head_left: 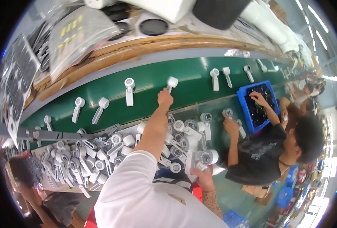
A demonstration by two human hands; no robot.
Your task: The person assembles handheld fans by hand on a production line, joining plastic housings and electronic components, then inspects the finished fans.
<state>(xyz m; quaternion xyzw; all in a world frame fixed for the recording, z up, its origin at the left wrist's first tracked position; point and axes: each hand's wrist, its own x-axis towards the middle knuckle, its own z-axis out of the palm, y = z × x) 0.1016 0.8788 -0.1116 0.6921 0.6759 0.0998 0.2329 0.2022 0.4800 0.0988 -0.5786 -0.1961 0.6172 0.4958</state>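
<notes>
My left hand (165,98) reaches out over the green belt. Its fingers are closed on the handle of a white handheld fan (172,81), whose round head points away from me. Close to my body, my right hand (203,178) grips the lower handle of another white handheld fan (189,144), held upright with its head at the top. Around that one lies a heap of similar white fans (100,164), some with round grilles showing, others with clear covers. My left forearm hides part of the heap.
More fans lie spaced along the green conveyor belt (153,91), such as one fan (129,91). At right a co-worker (267,148) reaches into a blue crate (248,114) of dark parts. Beyond the belt runs a wooden-edged shelf (138,49) with a plastic bag (77,41).
</notes>
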